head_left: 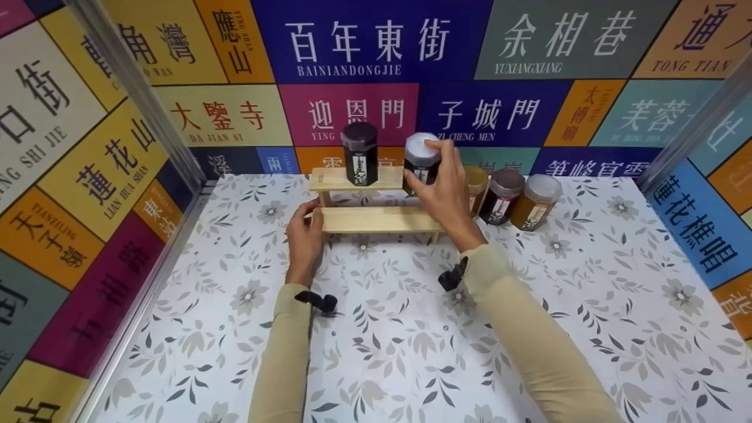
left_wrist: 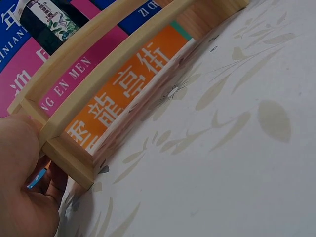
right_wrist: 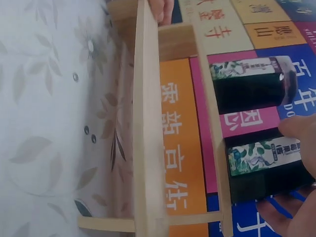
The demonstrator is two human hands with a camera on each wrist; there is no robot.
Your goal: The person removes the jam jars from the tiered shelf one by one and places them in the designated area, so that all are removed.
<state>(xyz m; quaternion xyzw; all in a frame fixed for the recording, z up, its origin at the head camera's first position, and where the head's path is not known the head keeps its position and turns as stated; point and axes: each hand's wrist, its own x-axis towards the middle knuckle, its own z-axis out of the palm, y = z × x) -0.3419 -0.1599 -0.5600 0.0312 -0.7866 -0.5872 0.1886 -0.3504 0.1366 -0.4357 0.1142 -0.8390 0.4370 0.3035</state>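
A two-tier wooden rack (head_left: pixel 376 221) stands near the back wall. My left hand (head_left: pixel 304 239) grips its left end, thumb and fingers around the lower tier's end in the left wrist view. With its thumb and fingers, my right hand (head_left: pixel 447 191) holds a dark jar with a whitish lid (head_left: pixel 420 154) at the right part of the upper tier. In the right wrist view the base of this jar (right_wrist: pixel 249 185) is at the tier's edge; whether it bears weight there I cannot tell. Left of it, a dark jar with a dark lid (head_left: pixel 361 155) stands upright on the same tier.
Right of the rack, an amber jar (head_left: pixel 476 181), partly behind my right hand, a dark red jar (head_left: pixel 501 198) and an amber jar with a whitish lid (head_left: pixel 536 204) stand close together. A floral cloth (head_left: pixel 376 352) covers the table. Lettered panels (head_left: pixel 352 44) line the back and sides.
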